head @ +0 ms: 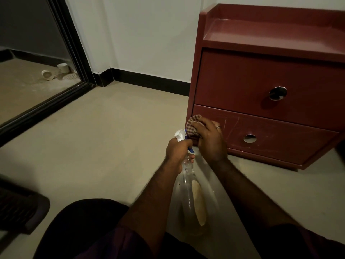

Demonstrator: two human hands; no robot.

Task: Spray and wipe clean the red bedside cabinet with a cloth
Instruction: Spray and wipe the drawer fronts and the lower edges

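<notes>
My right grip pinches the cloth against the cabinet's low left corner. My left grip is clamped on the bottle, just beside. I think a squeeze now could miss the cabinet and wet the floor.

The cloth lies against the cabinet, at the left end of its lower drawer. The spray bottle is just before that corner.
</notes>
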